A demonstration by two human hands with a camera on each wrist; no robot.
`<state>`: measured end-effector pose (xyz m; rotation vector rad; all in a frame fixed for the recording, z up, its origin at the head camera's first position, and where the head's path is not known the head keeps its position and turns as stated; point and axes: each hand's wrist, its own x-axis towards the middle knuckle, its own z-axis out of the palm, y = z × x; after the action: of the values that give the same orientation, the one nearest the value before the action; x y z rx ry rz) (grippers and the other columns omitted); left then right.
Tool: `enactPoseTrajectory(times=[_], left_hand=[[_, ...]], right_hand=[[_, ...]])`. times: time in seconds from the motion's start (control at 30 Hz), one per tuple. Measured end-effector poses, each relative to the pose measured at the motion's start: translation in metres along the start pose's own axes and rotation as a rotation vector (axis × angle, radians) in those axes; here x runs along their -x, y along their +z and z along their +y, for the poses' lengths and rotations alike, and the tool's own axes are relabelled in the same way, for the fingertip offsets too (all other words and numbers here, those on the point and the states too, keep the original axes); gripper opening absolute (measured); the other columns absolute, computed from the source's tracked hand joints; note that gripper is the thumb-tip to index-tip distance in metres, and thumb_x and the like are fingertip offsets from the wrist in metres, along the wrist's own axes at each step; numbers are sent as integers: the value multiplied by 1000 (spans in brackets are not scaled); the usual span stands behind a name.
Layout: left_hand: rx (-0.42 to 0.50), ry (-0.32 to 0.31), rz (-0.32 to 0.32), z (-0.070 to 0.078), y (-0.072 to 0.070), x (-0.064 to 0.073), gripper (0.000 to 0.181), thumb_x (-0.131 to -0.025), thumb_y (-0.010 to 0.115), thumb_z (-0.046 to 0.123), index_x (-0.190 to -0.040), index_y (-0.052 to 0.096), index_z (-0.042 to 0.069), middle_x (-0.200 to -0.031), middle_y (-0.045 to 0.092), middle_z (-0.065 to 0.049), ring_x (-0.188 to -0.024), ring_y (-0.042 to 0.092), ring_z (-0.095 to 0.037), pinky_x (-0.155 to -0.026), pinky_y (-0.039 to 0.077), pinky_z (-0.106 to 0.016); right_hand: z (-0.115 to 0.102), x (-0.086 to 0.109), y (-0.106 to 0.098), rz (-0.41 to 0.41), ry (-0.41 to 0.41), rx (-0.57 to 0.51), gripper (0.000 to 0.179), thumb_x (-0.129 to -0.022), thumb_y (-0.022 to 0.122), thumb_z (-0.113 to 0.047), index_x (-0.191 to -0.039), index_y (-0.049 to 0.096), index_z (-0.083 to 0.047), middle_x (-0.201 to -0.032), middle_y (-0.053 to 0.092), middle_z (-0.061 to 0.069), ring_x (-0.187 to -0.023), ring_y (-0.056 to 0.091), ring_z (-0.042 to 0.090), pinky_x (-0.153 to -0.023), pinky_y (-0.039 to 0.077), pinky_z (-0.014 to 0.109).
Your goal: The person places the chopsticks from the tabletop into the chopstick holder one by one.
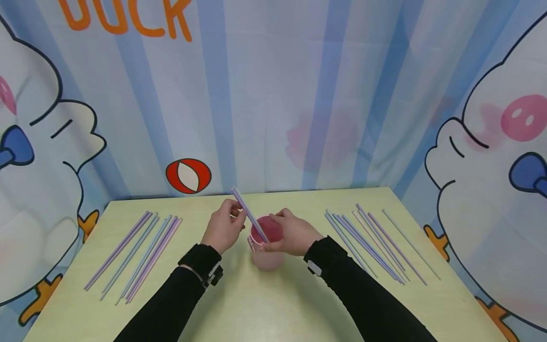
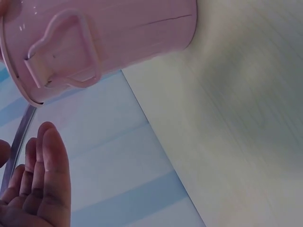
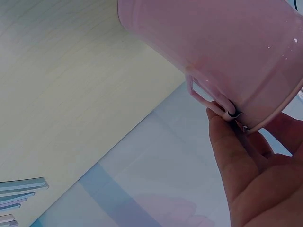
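Note:
A pink bucket (image 1: 268, 262) with small loop handles stands on the table in front of me, its open top facing up toward the head camera. My right hand (image 1: 297, 233) grips its rim from the right, fingers by the loop handle (image 3: 204, 94) in the right wrist view. A lilac straw-like stick (image 1: 251, 216) leans out of the bucket toward the upper left; whether it is one or several together is hard to tell. My left hand (image 1: 224, 227) is beside that stick. In the left wrist view its fingers (image 2: 56, 156) look fairly straight, with a gap to the thumb.
Purple, blue and pink sticks (image 1: 147, 259) lie in a loose row on the left of the pale yellow table (image 1: 239, 304). More sticks (image 1: 367, 242) lie spread out on the right. A printed blue-striped curtain (image 1: 265, 95) hangs behind the table's back edge.

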<state>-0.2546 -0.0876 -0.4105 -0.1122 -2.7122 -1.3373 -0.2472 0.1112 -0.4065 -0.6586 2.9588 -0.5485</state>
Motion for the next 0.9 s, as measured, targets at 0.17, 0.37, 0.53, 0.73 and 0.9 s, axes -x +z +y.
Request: enactPoseTrajectory(times=[0.17, 0.37, 0.53, 0.73, 0.9], left_hand=[[-57, 16, 6, -11, -4, 1, 27, -101, 54, 26, -119, 54, 7, -97, 64, -10, -78, 65, -21, -71, 57, -38], [-278, 21, 27, -51, -19, 1, 29, -100, 55, 21, -120, 60, 1, -101, 66, -15, -83, 60, -28, -78, 56, -44], [-474, 25, 23, -96, -44, -2, 33, -98, 55, 14, -122, 61, -7, -107, 66, -23, -94, 62, -36, -86, 53, -52], [-648, 26, 36, -131, -73, 7, 25, -94, 56, 5, -109, 65, -14, -107, 61, -33, -97, 58, -47, -84, 51, -58], [-729, 32, 48, -142, -83, 16, 16, -93, 56, 0, -88, 68, -9, -93, 56, -28, -80, 57, -44, -66, 53, -59]], right_hand=[[-1, 2, -2, -4, 10, -15, 87, -72, 76, -58, -140, 54, -8, -121, 53, 6, -96, 61, 19, -83, 57, 35], [1, 1, -1, -4, 2, -5, 86, -73, 76, -57, -141, 54, -10, -122, 53, 5, -97, 61, 20, -83, 57, 35], [2, 1, 0, -4, 2, -1, 82, -73, 77, -56, -139, 55, -12, -123, 53, 5, -97, 61, 21, -83, 57, 36], [0, 1, -1, -17, 12, -4, 83, -73, 76, -57, -140, 55, -12, -124, 52, 6, -99, 61, 21, -84, 56, 37], [1, 2, -2, -15, 9, -8, 81, -73, 76, -58, -138, 56, -13, -123, 52, 6, -98, 61, 21, -84, 56, 37]])
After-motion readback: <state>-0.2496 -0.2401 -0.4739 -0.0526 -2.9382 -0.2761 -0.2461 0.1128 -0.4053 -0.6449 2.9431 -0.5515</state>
